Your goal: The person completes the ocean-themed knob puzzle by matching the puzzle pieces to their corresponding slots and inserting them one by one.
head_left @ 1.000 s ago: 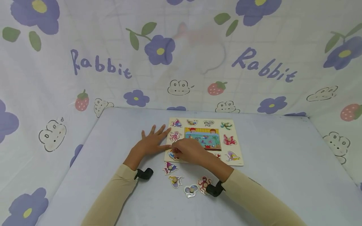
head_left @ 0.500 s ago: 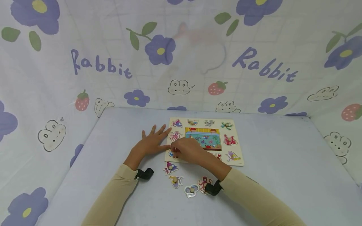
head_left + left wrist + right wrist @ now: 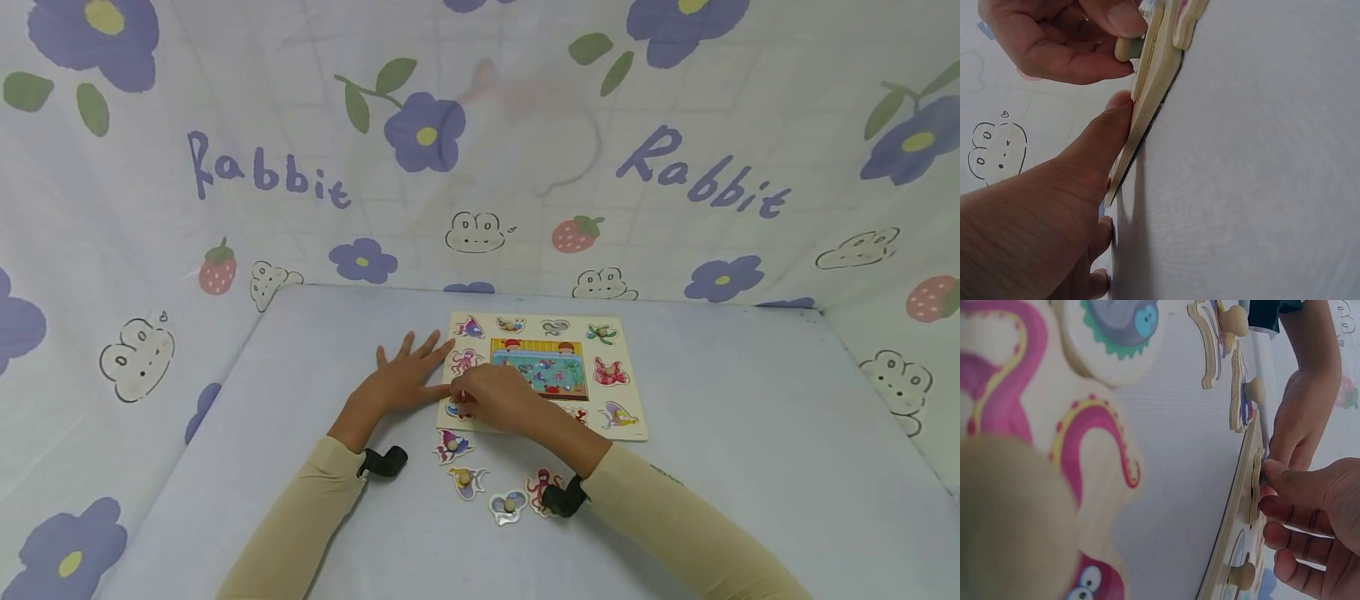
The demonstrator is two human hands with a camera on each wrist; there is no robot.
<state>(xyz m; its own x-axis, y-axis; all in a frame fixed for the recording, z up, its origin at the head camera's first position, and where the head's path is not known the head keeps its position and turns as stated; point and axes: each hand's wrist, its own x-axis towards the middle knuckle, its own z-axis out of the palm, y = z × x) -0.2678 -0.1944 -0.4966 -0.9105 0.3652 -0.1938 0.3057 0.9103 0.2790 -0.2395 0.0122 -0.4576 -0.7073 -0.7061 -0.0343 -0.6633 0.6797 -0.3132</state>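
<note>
A wooden knob puzzle board (image 3: pixel 577 327) with sea-animal shapes and an aquarium picture lies on the table. My left hand (image 3: pixel 397 379) is spread flat at its left side, the thumb (image 3: pixel 1100 128) against the board's edge. At the lower left corner, my right hand (image 3: pixel 498 400) pinches the knob (image 3: pixel 1125 50) of a bluish puzzle piece (image 3: pixel 454 410) between thumb and fingers. The piece lies flat at the board's surface; the hand covers most of it. Below the board lie a purple fish piece (image 3: pixel 452 447) and a yellow fish piece (image 3: pixel 466 481).
Nearer me on the white table (image 3: pixel 712 400) are a grey puzzle piece (image 3: pixel 508 506) and a pink octopus piece (image 3: pixel 542 482), the latter partly under the right wrist camera (image 3: pixel 564 497). A rabbit-and-flower print curtain (image 3: pixel 300 225) hangs behind and at both sides.
My right hand and forearm have shifted very slightly left while keeping the pinch on the knob. The left hand and the loose pieces have not moved.
</note>
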